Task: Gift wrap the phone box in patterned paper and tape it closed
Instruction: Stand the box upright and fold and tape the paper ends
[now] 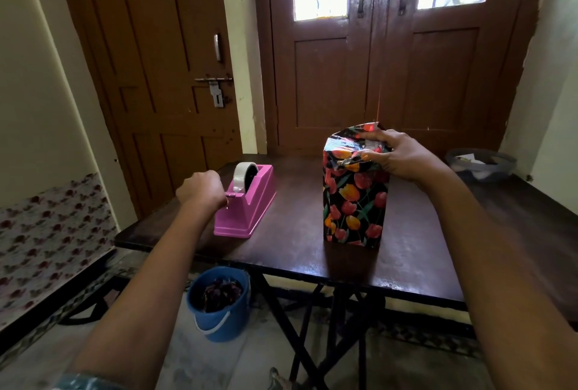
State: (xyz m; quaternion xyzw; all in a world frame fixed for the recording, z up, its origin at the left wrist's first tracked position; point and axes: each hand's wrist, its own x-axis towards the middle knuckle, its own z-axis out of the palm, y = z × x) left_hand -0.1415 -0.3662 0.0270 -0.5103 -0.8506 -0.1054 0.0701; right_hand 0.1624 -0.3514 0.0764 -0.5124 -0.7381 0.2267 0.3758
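Two hands work well apart on the dark table [422, 252]. Furthest left, the left hand [200, 191] has its fingers curled in against the cutter end of the pink tape dispenser [250, 211]. The knuckles hide the fingertips, so it cannot be told whether they pinch the free end of the strip. Just right of that grip and a little beyond it stands the roll of clear tape [242, 177]. Below the grip, under the table edge, a blue bucket [219, 305] holds crumpled scraps.

Well right of the left hand, the phone box [355, 217] stands on end, its sides already covered in patterned paper [350, 192] of red and orange tulips on black. The right hand [403, 155] rests on the top end. Its fingers [373, 141] lie spread and fairly straight across the folded flaps with the thumb lower on the near face, pressing the paper down rather than clenching it. One corner of paper pokes up just beyond the fingers.

The step in hand looks like drawing a strip to seal this top end. Doing it well likely means pulling the tape straight out, then down across the blade for a clean tear. Meanwhile the right hand should bear steadily on the flaps, so the fold does not spring open and the tall box does not tip. The loose corner probably needs flattening under the grip before the strip goes on.
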